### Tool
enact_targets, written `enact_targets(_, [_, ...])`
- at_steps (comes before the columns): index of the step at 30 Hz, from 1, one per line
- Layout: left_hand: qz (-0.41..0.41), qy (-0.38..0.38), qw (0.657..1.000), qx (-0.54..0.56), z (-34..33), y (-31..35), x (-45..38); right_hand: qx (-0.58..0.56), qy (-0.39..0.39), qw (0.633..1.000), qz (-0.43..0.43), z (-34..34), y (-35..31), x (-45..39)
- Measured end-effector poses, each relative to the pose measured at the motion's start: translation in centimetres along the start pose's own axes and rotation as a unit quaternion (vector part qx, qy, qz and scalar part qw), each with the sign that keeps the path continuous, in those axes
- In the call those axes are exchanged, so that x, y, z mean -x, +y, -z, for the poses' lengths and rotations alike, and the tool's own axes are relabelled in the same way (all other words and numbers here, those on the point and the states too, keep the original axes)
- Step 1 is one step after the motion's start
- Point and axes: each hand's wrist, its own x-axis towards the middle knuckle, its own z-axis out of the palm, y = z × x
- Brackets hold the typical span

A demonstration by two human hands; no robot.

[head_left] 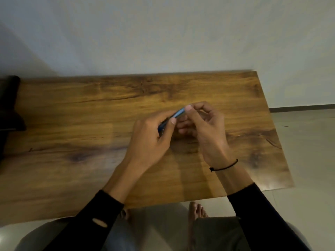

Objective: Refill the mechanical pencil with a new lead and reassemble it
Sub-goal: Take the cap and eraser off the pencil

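A dark object point(10, 104) is being shown at the far left edge of the wooden tabletop point(72, 124); its kind cannot be told. The rest of the surface is being lit unevenly, with shadow being cast beneath the hands.

The left hand point(150, 142) is being held above the middle of the tabletop, closed around the lower part of the mechanical pencil point(176, 115) — the thumb is being pressed against the barrel from the near side, the fingers being wrapped behind it. The blue barrel is being held tilted, rising from lower left to upper right, clear of the wood. A black sleeve point(87, 225) is being worn on the left forearm.

The right hand point(203, 127) is being held just beside the left, its thumb and forefinger being pinched together at the upper end of the barrel. Whether a lead or a cap is being gripped there cannot be told, the picture being blurred. The remaining fingers are being curled loosely under the palm.

A thin black cord bracelet point(224, 166) is being worn on the right wrist — above a second black sleeve. Bare feet point(196, 211) are being shown on the floor below the near edge.
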Motion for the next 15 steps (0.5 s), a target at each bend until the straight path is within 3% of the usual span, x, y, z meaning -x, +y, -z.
enact_targets(8, [0.003,0.019,1.0,-0.005,1.1,0.7,0.1,-0.042,-0.041,0.998,0.022,1.3,-1.2,0.9])
enact_targets(12, [0.001,0.022,1.0,-0.014,1.4,1.2,0.1,0.016,-0.033,0.997,0.072,1.4,-1.6,0.9])
enact_targets(15, [0.025,0.03,0.999,-0.003,2.0,0.9,-0.1,0.078,0.022,0.987,0.136,2.0,-1.7,-0.1])
